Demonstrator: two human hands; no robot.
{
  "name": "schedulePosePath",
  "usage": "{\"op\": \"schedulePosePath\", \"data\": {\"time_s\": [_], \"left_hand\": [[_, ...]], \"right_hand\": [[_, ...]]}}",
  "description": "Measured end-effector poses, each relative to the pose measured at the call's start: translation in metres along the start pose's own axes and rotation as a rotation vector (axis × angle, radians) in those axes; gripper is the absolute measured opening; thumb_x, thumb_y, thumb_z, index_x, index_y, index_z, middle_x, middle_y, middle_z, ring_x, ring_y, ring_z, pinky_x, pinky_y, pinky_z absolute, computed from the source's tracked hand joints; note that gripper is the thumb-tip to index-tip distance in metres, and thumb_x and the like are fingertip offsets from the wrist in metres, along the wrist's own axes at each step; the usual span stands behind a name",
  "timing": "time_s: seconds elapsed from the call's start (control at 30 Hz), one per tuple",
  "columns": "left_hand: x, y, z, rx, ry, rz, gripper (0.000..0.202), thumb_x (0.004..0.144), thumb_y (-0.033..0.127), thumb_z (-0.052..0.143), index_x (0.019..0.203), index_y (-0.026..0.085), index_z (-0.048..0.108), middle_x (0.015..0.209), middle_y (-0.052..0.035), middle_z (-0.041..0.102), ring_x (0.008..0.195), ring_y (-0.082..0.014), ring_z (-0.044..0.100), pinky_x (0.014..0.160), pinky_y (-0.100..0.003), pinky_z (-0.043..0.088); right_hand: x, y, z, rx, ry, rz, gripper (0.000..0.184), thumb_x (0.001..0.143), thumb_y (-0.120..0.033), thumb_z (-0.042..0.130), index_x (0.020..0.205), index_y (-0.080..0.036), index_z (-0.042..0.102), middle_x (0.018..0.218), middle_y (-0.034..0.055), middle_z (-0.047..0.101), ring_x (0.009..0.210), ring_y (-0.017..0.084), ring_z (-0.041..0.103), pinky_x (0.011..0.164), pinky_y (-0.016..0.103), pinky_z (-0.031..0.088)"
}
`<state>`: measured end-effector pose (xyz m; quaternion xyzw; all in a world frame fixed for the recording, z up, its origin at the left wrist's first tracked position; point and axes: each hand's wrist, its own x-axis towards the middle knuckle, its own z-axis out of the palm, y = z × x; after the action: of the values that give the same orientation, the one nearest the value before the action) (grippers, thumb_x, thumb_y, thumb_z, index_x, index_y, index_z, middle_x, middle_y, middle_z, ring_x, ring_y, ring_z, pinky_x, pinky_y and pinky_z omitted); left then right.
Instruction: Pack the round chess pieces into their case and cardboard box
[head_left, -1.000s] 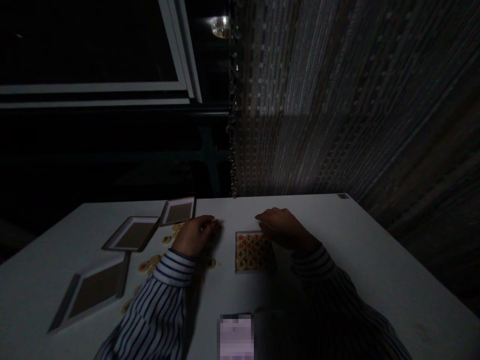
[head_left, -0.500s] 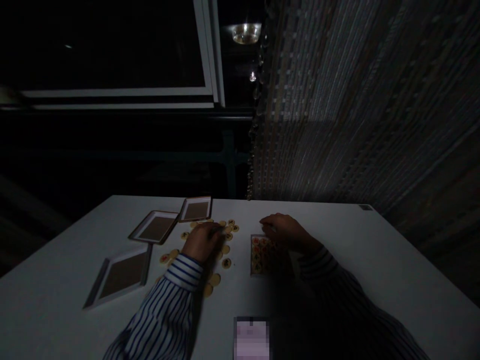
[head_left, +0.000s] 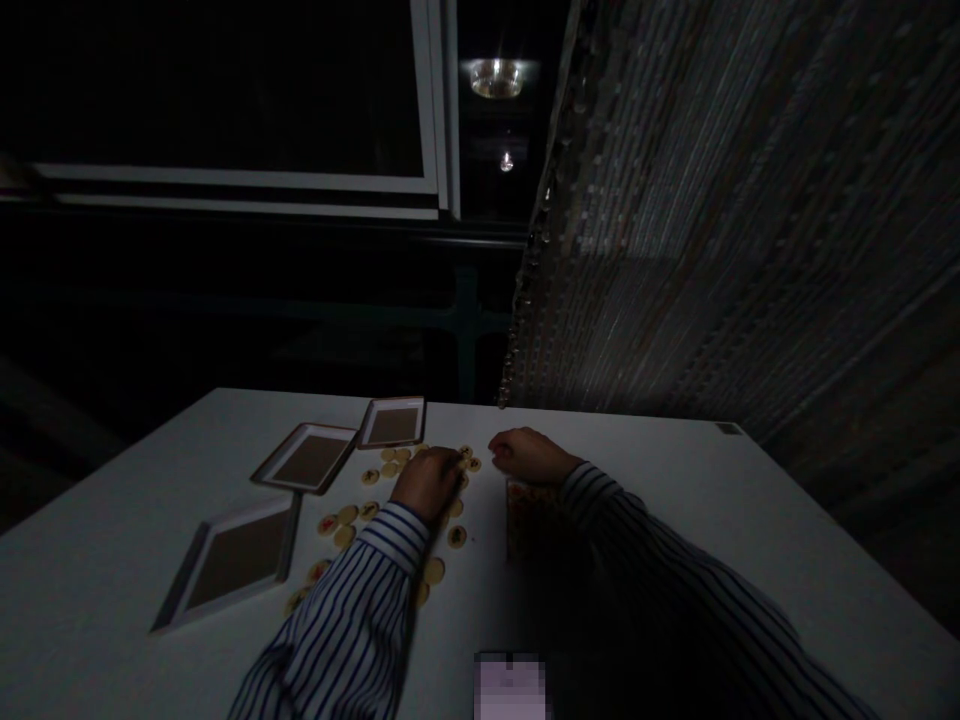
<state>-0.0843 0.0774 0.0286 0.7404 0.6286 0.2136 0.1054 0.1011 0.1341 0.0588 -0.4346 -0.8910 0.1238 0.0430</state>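
Observation:
Round, pale wooden Chinese chess pieces (head_left: 457, 537), with red or black characters or plain backs, lie scattered on the white table. Among the far ones, my left hand (head_left: 427, 484) has its fingers bent and pressed down on a piece at its fingertips, partly hidden by the hand. To the right stands a shallow box (head_left: 508, 525) with pieces laid in rows, much of it in dark shadow. My right hand (head_left: 532, 456) hovers at the box's far edge, fingers curled inward towards the left. What those fingers hold, if anything, is hidden.
Three shallow open trays with brown bottoms lie at the left: a near one (head_left: 244, 553), a middle one (head_left: 309, 457) and a far one (head_left: 392, 422). A phone-like object (head_left: 511, 690) rests at the near edge. Behind the table hang a string curtain (head_left: 637, 230) and a dark window.
My right hand has moved left from above the box to its far-left edge. My left hand has shifted slightly right among the pieces. The camera view has turned slightly.

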Motion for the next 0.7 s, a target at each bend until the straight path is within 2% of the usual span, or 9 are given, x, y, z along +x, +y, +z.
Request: {"op": "schedulePosePath", "data": {"time_s": [0.13,0.33,0.7], "left_hand": [[0.002,-0.003,0.0,0.006,-0.022,-0.002,0.03,0.08,0.027,0.041,0.102,0.017,0.059,0.105,-0.008,0.061,0.099,-0.0172,0.053,0.088,-0.027,0.036],[0.003,-0.005,-0.003,0.002,-0.032,-0.009,0.029,0.078,0.025,0.043,0.102,0.018,0.058,0.105,-0.0076,0.061,0.097,-0.0174,0.053,0.087,-0.027,0.036],[0.005,-0.011,0.002,-0.034,0.03,0.038,0.027,0.077,0.023,0.045,0.099,0.017,0.059,0.101,-0.0086,0.062,0.094,-0.0187,0.054,0.084,-0.028,0.037]], "right_hand": [[0.011,-0.006,0.01,-0.017,-0.043,-0.01,0.035,0.073,-0.03,0.048,0.106,-0.021,0.056,0.101,0.0039,0.062,0.09,0.017,0.055,0.071,0.023,0.038],[0.023,-0.008,0.024,-0.063,-0.042,-0.023,0.038,0.071,-0.038,0.049,0.102,-0.019,0.056,0.101,0.0074,0.061,0.091,0.02,0.055,0.069,0.026,0.038],[0.033,-0.01,0.033,-0.112,-0.042,-0.016,0.037,0.068,-0.038,0.05,0.1,-0.021,0.058,0.097,0.008,0.062,0.086,0.022,0.057,0.063,0.027,0.039]]}}
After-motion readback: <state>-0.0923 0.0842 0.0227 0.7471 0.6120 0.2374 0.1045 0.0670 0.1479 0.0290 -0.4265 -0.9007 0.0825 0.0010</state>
